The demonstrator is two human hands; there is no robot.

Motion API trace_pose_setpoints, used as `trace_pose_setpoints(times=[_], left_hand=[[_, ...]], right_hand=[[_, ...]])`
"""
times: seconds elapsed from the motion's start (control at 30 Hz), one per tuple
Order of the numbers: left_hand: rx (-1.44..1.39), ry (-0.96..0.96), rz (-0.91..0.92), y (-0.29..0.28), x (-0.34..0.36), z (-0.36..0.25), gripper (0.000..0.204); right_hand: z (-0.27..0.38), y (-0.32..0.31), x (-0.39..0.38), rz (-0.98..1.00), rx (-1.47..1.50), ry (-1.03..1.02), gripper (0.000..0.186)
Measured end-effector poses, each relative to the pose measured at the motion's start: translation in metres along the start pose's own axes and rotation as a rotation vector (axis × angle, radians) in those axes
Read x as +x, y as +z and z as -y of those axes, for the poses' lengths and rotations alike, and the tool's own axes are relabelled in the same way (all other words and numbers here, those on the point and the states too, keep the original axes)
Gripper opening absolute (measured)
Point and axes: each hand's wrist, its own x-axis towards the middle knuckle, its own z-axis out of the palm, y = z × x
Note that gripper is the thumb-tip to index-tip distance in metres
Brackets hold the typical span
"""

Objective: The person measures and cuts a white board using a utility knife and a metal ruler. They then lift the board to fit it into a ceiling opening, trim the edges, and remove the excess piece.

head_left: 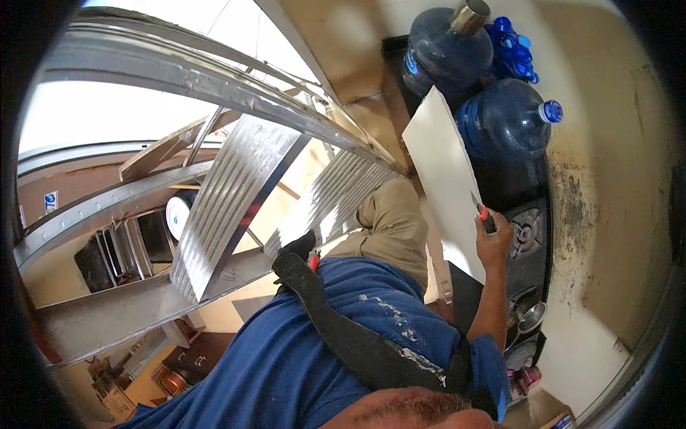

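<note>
My right hand (494,242) is closed around a knife (487,217) with a red-and-black handle. Its grey blade lies at the right edge of a long off-white panel (439,161), whose far end comes to a point. What supports the panel cannot be made out. My left hand is out of view; only the blue shirt shows on that side. A wide black strap (357,342), smeared with white, crosses my chest to a black pouch (296,250) at my left hip. Something red (314,262) sticks out beside the pouch.
A metal ladder (236,193) with ribbed treads rises close on my left. To the right, two large blue water bottles (500,118) stand at the far end of a black stove (527,232). A small strainer (532,317) rests nearer on it, beside a stained wall (593,214).
</note>
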Motion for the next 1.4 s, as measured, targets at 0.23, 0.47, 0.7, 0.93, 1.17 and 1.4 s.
trace_pose_setpoints(times=[0.23, 0.47, 0.7, 0.93, 1.17, 1.4], left_hand=[[0.003, 0.045, 0.006, -0.014, -0.007, 0.013, 0.06], [0.003, 0.07, -0.036, -0.035, -0.019, 0.019, 0.053], [-0.043, 0.113, -0.167, -0.032, -0.021, 0.041, 0.045], [-0.167, 0.294, -0.43, 0.04, 0.001, 0.097, 0.038], [-0.419, 0.441, -0.737, 0.13, 0.005, 0.154, 0.03], [-0.659, 0.051, 0.156, 0.312, -0.078, 0.261, 0.099]], right_hand=[[-0.001, -0.018, -0.058, -0.081, 0.011, 0.097, 0.029], [-0.009, -0.019, -0.094, -0.046, 0.05, 0.146, 0.027], [-0.045, 0.023, -0.117, -0.032, -0.019, 0.208, 0.026], [-0.141, 0.1, -0.207, -0.111, 0.229, 0.249, 0.024], [-0.18, 0.105, -0.304, -0.205, 0.07, 0.019, 0.025], [-0.158, 0.015, -0.35, -0.024, 0.136, -0.042, 0.019]])
